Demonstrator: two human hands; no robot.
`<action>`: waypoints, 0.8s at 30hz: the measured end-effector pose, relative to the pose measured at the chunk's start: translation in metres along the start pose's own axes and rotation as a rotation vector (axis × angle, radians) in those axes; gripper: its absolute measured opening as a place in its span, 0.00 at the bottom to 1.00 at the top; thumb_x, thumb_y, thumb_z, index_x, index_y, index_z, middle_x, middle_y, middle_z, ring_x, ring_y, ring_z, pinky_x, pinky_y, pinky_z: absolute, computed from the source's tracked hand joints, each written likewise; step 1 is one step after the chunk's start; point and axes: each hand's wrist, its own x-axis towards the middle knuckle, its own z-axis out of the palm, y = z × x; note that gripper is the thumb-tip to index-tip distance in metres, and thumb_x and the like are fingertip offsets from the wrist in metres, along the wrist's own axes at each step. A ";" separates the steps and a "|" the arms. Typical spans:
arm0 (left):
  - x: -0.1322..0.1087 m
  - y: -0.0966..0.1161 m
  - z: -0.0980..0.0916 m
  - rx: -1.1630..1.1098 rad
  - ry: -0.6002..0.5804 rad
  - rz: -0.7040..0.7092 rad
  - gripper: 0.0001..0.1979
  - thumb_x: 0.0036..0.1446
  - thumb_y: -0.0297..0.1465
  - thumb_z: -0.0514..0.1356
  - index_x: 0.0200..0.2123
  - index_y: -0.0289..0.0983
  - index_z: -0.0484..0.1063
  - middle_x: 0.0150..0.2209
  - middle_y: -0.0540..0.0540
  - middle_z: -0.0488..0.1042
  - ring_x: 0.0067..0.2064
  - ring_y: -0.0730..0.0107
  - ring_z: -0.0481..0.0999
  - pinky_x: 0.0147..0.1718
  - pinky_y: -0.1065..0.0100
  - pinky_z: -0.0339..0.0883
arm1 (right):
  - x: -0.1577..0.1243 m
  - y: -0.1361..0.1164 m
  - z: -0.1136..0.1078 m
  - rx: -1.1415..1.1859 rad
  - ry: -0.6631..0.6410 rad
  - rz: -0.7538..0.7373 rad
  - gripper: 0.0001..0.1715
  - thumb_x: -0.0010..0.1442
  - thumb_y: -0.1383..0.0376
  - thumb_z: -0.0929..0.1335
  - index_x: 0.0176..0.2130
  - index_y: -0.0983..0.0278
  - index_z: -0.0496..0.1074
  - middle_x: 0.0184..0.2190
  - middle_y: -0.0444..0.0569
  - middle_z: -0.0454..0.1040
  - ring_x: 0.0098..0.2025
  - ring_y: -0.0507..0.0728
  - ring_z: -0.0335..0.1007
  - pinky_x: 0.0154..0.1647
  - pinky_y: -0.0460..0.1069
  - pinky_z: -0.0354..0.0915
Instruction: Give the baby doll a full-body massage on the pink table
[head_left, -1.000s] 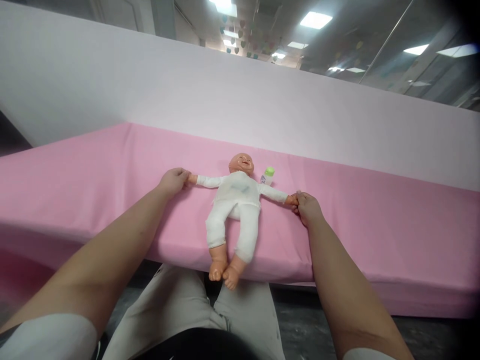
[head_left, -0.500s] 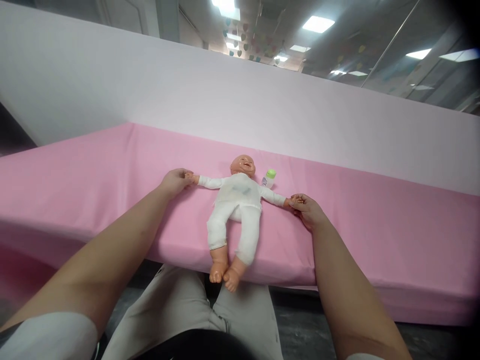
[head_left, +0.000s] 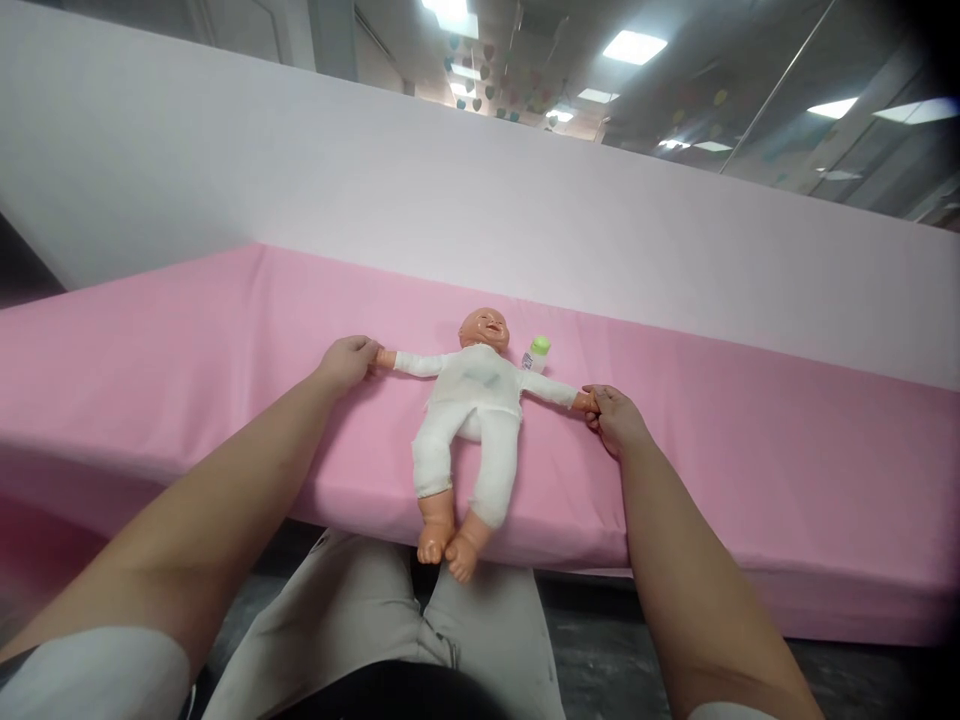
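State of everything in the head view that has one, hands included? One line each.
Doll: on its back, arms spread, feet at the front edge
Left hand: closed on one of the doll's hands
Right hand: closed on the other
Bottle: capped; contents unclear
Pink covering: spread out, lightly creased
Overhead lights: lit

Got a whitish wall (head_left: 480, 190) behind a pink-covered table (head_left: 765, 470), glassy panels (head_left: 697, 60) up top, bright ceiling lights (head_left: 634, 47), dark floor (head_left: 600, 640).
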 end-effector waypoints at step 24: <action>-0.014 0.035 0.031 -0.121 -0.106 0.002 0.21 0.46 0.35 0.75 0.40 0.37 0.71 0.36 0.43 0.79 0.36 0.59 0.82 0.38 0.57 0.78 | -0.001 -0.023 0.034 0.121 -0.085 -0.040 0.25 0.50 0.53 0.81 0.40 0.60 0.72 0.32 0.48 0.77 0.31 0.56 0.76 0.23 0.47 0.71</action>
